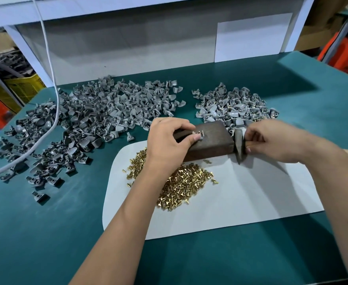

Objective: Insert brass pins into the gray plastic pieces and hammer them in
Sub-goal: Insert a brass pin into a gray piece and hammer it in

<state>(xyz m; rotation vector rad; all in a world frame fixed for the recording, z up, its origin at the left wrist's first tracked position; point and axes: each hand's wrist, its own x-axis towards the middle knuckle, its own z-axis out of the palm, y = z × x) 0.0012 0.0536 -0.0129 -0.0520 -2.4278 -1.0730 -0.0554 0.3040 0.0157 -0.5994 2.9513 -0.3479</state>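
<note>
Brass pins: a loose golden heap [181, 179] lies on the white mat [251, 194], near the middle of the counter, partly under the left forearm.
White mat: a rounded sheet toward the counter's near edge, carrying the pins and the near part of the block.
Counter: teal green surface [45, 233], with a white back panel along its far edge.
Wooden block: dark brown block [212, 140] at the mat's far edge, between the two hands.
Left hand: the left hand [169, 140] rests on the block's left end; its thumb and fingers [195, 137] pinch a small gray plastic piece [199, 134] on top of the block, with a brass pin standing in it.
Right hand: the right hand [271, 142] is curled round the handle of a hammer [239, 146], just behind the dark metal head, which hangs just beside the block's right end; whether head and block touch cannot be told.
Hammer handle: pale wood, running out toward the counter's right edge behind the right wrist.
Large gray pile: plastic pieces [99, 116] spread over the far left part of the counter.
Smaller gray pile: pieces [234, 105] beyond the block toward the far right, some showing brass.
Cable: a white cable [53, 99] hangs down across the left pile.
</note>
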